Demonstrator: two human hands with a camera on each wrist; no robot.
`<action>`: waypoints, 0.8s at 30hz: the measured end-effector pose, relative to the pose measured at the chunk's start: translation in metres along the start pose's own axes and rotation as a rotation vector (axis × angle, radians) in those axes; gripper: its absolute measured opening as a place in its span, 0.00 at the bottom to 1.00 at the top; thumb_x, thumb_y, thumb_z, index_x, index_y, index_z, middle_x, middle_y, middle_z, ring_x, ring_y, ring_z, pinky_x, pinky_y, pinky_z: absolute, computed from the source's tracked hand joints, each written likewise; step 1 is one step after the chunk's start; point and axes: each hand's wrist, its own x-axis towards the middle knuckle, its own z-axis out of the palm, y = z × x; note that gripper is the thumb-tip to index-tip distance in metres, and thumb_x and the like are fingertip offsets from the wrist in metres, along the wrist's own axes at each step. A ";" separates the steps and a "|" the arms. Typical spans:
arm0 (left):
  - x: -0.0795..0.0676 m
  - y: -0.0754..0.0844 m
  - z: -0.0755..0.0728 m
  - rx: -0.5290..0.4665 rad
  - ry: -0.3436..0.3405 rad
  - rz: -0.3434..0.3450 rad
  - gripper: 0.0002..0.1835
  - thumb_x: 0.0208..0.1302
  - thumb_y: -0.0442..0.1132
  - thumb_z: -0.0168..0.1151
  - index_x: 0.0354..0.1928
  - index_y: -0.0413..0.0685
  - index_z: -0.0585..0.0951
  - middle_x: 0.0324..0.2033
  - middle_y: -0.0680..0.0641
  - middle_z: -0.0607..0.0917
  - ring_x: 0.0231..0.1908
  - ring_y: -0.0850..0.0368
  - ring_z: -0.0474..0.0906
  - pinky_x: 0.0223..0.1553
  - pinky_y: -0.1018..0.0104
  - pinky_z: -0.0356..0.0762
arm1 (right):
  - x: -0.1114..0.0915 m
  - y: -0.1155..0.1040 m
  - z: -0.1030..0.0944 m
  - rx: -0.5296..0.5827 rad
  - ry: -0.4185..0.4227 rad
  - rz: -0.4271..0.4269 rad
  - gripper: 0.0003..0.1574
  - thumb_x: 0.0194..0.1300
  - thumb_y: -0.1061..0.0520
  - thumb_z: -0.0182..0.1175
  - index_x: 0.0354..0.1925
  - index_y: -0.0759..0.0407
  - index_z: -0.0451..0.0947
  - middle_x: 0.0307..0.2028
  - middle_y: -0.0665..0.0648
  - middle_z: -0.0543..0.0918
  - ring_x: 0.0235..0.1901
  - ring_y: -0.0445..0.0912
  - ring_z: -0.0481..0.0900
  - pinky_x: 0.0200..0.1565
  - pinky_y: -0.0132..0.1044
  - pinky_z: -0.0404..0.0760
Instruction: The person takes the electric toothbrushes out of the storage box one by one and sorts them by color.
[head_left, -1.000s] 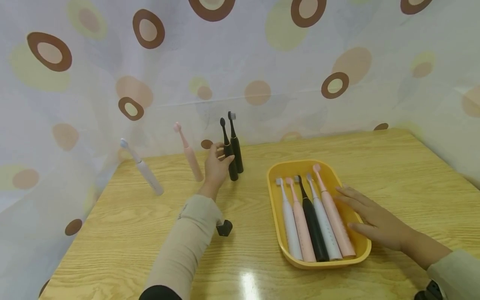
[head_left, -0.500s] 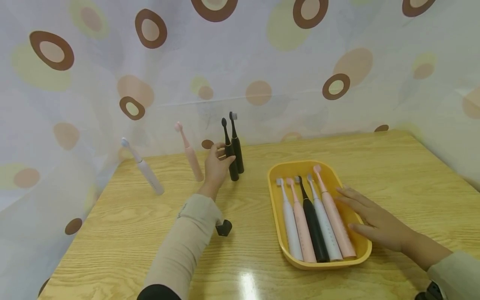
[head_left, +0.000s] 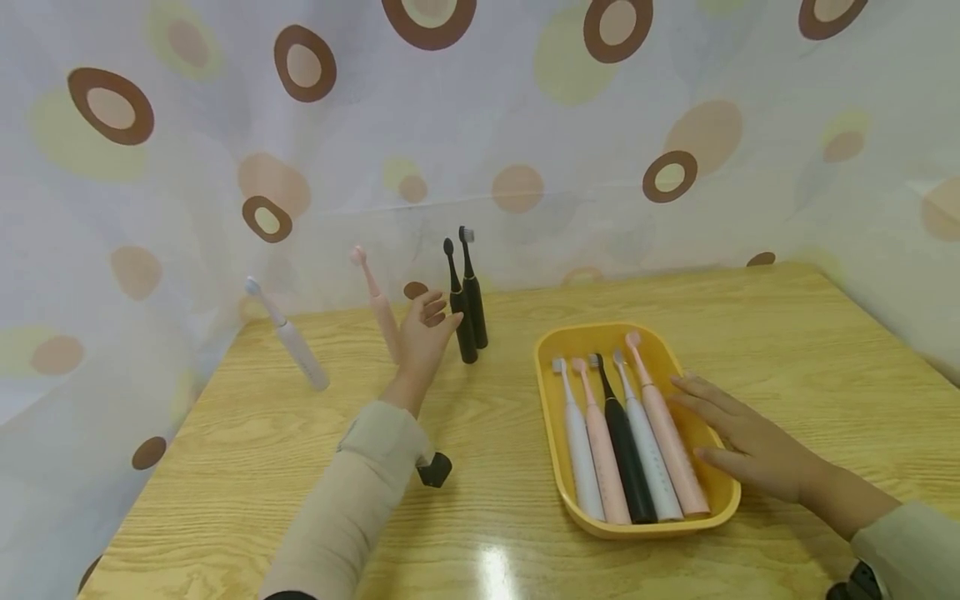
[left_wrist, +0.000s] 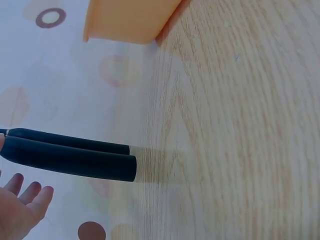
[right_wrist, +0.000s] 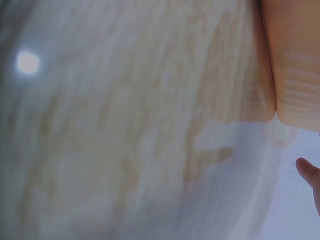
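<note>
Two black electric toothbrushes stand upright side by side on the table: a nearer one (head_left: pixel 465 337) and one just behind it (head_left: pixel 476 308). My left hand (head_left: pixel 424 342) is just left of the nearer one, its fingers loosely spread and off the handle. Its thumb overlaps that handle's edge; whether it touches cannot be told. In the left wrist view the fingertips (left_wrist: pixel 45 195) lie apart from the black handles (left_wrist: pixel 75 155). My right hand (head_left: pixel 750 442), fingers extended, rests at the right rim of a yellow tray (head_left: pixel 551 433) of several toothbrushes.
A pink toothbrush (head_left: pixel 384 321) stands left of the black pair, partly behind my left hand. Farther left stands a white toothbrush (head_left: pixel 300 350). The wooden table (head_left: pixel 247 467) meets a patterned cloth (head_left: pixel 337 125) at the back.
My left hand has let go of the nearer black toothbrush and drawn slightly left. The toothbrush stays standing. My right hand has not visibly moved.
</note>
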 end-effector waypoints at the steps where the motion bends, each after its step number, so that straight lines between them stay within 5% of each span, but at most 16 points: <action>1: -0.001 0.001 -0.002 -0.020 -0.001 0.005 0.26 0.52 0.36 0.62 0.54 0.43 0.68 0.49 0.43 0.72 0.50 0.49 0.68 0.48 0.65 0.68 | 0.000 0.000 0.000 -0.002 0.000 0.000 0.37 0.56 0.59 0.54 0.63 0.58 0.54 0.64 0.58 0.50 0.63 0.44 0.39 0.57 0.54 0.50; 13: -0.018 0.009 -0.012 -0.238 -0.022 0.023 0.22 0.52 0.30 0.60 0.51 0.40 0.69 0.47 0.44 0.71 0.48 0.55 0.67 0.46 0.72 0.69 | 0.000 0.000 0.001 0.012 0.002 0.001 0.37 0.56 0.59 0.54 0.63 0.58 0.54 0.64 0.57 0.50 0.63 0.47 0.40 0.55 0.58 0.51; 19: -0.025 0.011 -0.010 -0.279 -0.027 -0.002 0.23 0.51 0.31 0.61 0.51 0.42 0.68 0.49 0.39 0.71 0.48 0.55 0.68 0.47 0.67 0.69 | 0.000 -0.001 0.001 0.001 0.005 0.001 0.38 0.56 0.59 0.54 0.63 0.58 0.53 0.64 0.57 0.51 0.63 0.47 0.40 0.58 0.50 0.49; 24: -0.032 0.010 -0.004 -0.294 -0.054 -0.013 0.24 0.53 0.31 0.60 0.52 0.38 0.66 0.48 0.38 0.72 0.46 0.50 0.70 0.46 0.64 0.70 | 0.001 -0.001 0.001 0.019 -0.001 0.011 0.38 0.56 0.59 0.54 0.63 0.58 0.53 0.64 0.57 0.50 0.63 0.47 0.39 0.54 0.60 0.51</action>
